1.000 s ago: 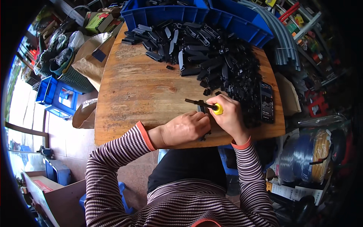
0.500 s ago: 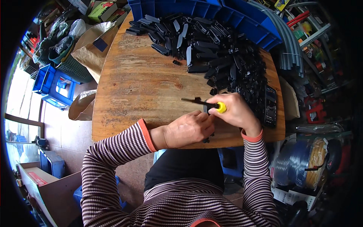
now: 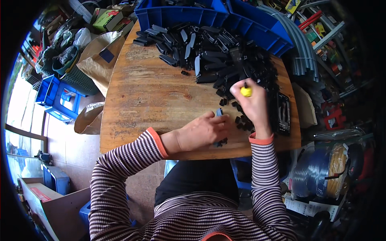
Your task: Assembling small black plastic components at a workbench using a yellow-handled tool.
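My right hand [image 3: 255,105] is closed around a yellow-handled tool [image 3: 246,91], raised over the near edge of a heap of black plastic parts [image 3: 217,52]. Its working end is smeared against the heap, so its exact kind does not show. Close to the table's front edge, my left hand [image 3: 203,131] has its fingers curled round a small dark plastic part [image 3: 219,112]. One glossy end of that part sticks up past the fingers; the rest is hidden. Small black pieces [image 3: 240,120] lie scattered between the two hands.
The heap covers the far and right side of the wooden table [image 3: 140,96]. Blue bins [image 3: 181,17] stand along its far edge. A phone [image 3: 284,113] lies at the right edge. Brown paper bags [image 3: 100,52] stand left of the table, and coiled tubing [image 3: 317,170] sits at right.
My right hand has moved up and away from the left hand with the tool, whose dark blade pointed left before. The left hand stays almost in place, still holding the part.
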`<act>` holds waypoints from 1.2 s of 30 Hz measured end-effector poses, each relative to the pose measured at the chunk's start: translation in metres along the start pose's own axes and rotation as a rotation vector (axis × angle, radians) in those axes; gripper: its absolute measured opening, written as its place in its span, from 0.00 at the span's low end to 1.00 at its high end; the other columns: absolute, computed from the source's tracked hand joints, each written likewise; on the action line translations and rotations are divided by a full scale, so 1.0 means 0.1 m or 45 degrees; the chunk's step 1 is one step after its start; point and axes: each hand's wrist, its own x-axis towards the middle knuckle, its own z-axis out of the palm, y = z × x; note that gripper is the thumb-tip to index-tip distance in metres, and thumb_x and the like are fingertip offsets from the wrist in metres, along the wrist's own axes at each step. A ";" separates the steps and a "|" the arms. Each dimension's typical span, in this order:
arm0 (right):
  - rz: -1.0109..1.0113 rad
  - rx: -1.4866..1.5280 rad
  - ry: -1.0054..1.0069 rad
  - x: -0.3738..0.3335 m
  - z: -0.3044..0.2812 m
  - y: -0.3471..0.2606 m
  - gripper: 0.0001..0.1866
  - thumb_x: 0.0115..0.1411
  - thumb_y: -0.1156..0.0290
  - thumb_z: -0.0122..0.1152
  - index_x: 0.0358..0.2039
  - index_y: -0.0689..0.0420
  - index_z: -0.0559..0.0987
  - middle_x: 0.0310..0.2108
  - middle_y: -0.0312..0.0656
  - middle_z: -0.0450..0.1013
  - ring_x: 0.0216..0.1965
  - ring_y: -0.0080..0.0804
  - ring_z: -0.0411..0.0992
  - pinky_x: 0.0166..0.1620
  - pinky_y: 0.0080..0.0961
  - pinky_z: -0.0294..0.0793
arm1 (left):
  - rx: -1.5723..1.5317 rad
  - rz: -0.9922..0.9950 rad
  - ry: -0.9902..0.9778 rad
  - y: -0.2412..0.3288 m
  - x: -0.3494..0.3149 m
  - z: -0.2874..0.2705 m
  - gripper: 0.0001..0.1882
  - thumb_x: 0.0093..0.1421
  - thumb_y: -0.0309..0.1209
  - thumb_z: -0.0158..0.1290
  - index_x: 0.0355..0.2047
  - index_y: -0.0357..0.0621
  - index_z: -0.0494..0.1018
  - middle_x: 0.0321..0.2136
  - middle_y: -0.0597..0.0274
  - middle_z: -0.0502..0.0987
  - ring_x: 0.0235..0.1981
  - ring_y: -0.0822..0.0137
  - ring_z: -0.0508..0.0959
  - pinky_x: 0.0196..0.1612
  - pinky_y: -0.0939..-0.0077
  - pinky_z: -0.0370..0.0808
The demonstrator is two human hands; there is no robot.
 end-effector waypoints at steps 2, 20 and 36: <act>-0.250 -0.389 -0.122 -0.04 0.08 0.36 0.07 0.51 0.73 0.68 0.29 0.60 0.79 0.26 0.44 0.77 0.26 0.36 0.77 0.30 0.29 0.74 | -0.026 0.004 -0.007 -0.07 0.05 0.03 0.19 0.50 0.31 0.55 0.44 0.45 0.74 0.52 0.59 0.72 0.52 0.60 0.71 0.48 0.69 0.71; -0.397 -0.672 0.049 -0.39 -0.33 -0.02 0.11 0.45 0.84 0.62 0.30 0.58 0.75 0.28 0.45 0.76 0.29 0.47 0.76 0.30 0.35 0.75 | -2.575 -1.316 1.504 -1.75 -0.29 -0.37 0.05 0.57 0.24 0.53 0.35 0.41 0.75 0.32 0.53 0.78 0.35 0.55 0.80 0.37 0.62 0.78; -0.203 -0.565 -0.119 -1.10 -0.37 0.03 0.10 0.45 0.82 0.65 0.30 0.59 0.77 0.27 0.44 0.76 0.28 0.43 0.77 0.29 0.31 0.73 | 0.212 -0.512 0.298 -0.92 0.29 0.00 0.11 0.54 0.26 0.55 0.39 0.44 0.76 0.33 0.53 0.74 0.35 0.51 0.76 0.36 0.61 0.76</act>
